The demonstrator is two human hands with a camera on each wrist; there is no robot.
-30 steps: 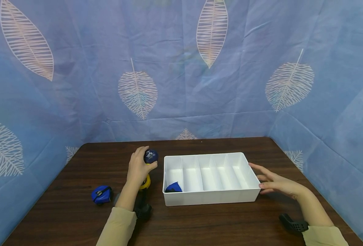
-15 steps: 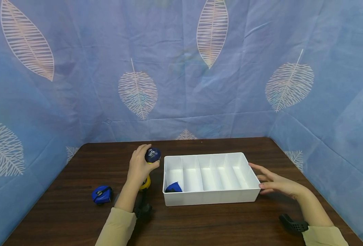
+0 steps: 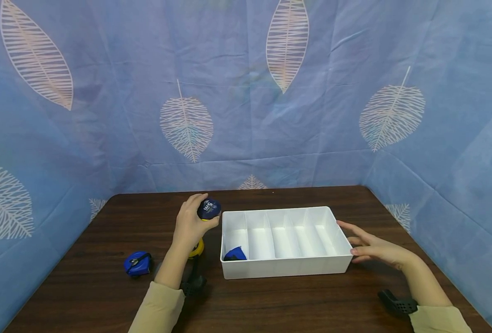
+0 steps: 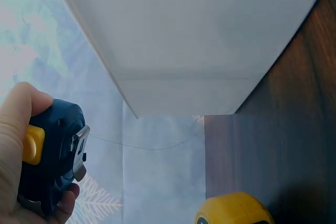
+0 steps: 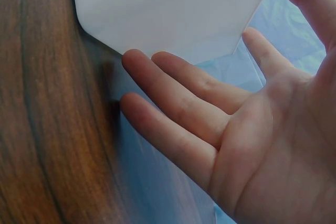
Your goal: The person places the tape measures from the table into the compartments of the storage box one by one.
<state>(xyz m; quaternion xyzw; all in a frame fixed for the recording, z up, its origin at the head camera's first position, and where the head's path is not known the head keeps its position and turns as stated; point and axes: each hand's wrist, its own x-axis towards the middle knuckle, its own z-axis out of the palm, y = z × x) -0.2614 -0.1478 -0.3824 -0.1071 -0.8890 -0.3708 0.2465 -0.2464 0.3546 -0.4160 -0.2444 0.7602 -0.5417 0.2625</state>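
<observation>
This looks like a small curtained-off booth, a work spot set around one tabletop (image 3: pixel 291 300) with dark wood grain. Blue cloth (image 3: pixel 246 115) printed with pale leaf outlines (image 3: pixel 186 128) hangs on the far, left and right sides, closing in just behind the tabletop's far edge; creases show it is fabric. Whether a home, office or lab lies beyond the cloth is hidden.

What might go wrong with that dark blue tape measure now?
The left hand grips the dark blue tape measure above the table, so it might slip and drop. The white box stands close beside it, so the two could bump if it's carried across too low. And the yellow object lower down, near that arm, might get knocked.
</observation>
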